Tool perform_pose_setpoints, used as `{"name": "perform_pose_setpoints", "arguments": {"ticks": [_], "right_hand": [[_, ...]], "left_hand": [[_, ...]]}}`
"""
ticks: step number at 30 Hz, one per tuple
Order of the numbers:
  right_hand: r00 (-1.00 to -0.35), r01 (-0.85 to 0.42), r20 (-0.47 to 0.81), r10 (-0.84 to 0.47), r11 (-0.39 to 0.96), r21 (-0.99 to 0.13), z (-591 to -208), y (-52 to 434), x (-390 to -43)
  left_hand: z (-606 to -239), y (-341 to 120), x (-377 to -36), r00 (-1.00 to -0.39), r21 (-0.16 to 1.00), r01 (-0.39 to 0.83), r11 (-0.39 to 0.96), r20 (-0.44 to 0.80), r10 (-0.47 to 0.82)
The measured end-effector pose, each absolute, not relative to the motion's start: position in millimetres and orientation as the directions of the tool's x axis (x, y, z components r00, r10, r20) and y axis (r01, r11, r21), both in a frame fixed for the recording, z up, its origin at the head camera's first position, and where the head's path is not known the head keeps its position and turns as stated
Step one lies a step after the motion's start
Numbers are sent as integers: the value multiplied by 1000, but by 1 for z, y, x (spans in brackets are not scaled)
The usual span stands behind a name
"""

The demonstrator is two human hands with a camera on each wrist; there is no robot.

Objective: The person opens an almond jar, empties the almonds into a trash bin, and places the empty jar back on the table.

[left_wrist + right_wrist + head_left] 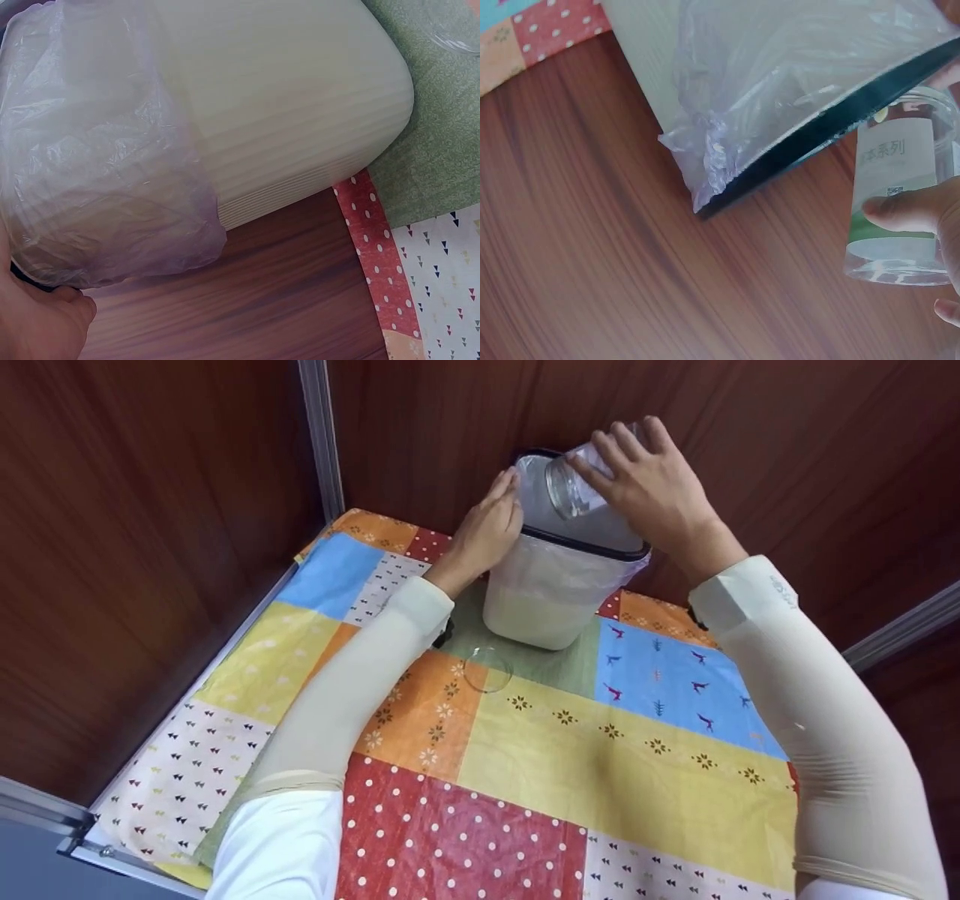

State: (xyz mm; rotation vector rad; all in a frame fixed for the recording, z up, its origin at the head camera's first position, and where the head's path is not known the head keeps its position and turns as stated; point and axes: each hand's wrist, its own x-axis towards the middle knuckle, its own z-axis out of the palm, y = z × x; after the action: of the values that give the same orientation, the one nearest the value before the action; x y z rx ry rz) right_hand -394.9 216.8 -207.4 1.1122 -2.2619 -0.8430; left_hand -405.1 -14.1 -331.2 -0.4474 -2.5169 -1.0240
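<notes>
A cream trash bin (525,611) stands upright against the wood panel, with a thin translucent bag (559,566) folded over its black rim (585,544). My left hand (489,531) holds the bin's left side at the rim; in the left wrist view, its visible fingers (71,304) bend at the edge of the bag. Over the bin's opening, my right hand (661,487) grips a clear plastic jar (896,169) with a white and green label. The jar is tilted, mouth down and leftward into the bin. What lies inside the bin is hidden.
A clear round lid (487,670) lies on the patchwork tablecloth (555,727) in front of the bin. Dark wood panels (187,457) rise at the left and back, joined by a metal post (321,435). The table's metal edge (135,866) shows at lower left.
</notes>
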Motion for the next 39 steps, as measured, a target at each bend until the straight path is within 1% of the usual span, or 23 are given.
{"name": "perform_pose_setpoints", "arguments": {"ticks": [4, 10, 16, 21, 28, 31, 35, 39], "right_hand": [[-560, -534, 115, -820, 464, 707, -213, 219, -396], [-576, -512, 40, -816, 399, 760, -230, 228, -400], [-602, -522, 77, -794, 465, 716, -230, 234, -400], [-646, -497, 138, -751, 551, 670, -227, 233, -398], [-641, -481, 103, -761, 502, 719, -230, 235, -397], [-654, -486, 153, -741, 566, 666, -233, 238, -396], [-667, -508, 268, -696, 687, 520, -235, 243, -397], [-672, -524, 356, -649, 757, 392, -238, 250, -398]], "left_hand": [[-329, -14, -404, -876, 586, 423, 691, 459, 148], [-329, -14, -405, -876, 583, 429, 690, 456, 160], [-330, -16, -403, -879, 612, 435, 660, 448, 163], [-330, -17, -403, -876, 606, 438, 664, 454, 164], [-331, -16, -403, -872, 603, 444, 663, 460, 167], [-332, -17, -403, -872, 599, 445, 665, 460, 169], [-331, -19, -403, -878, 601, 434, 671, 450, 165], [-331, -22, -403, -881, 598, 426, 679, 446, 160]]}}
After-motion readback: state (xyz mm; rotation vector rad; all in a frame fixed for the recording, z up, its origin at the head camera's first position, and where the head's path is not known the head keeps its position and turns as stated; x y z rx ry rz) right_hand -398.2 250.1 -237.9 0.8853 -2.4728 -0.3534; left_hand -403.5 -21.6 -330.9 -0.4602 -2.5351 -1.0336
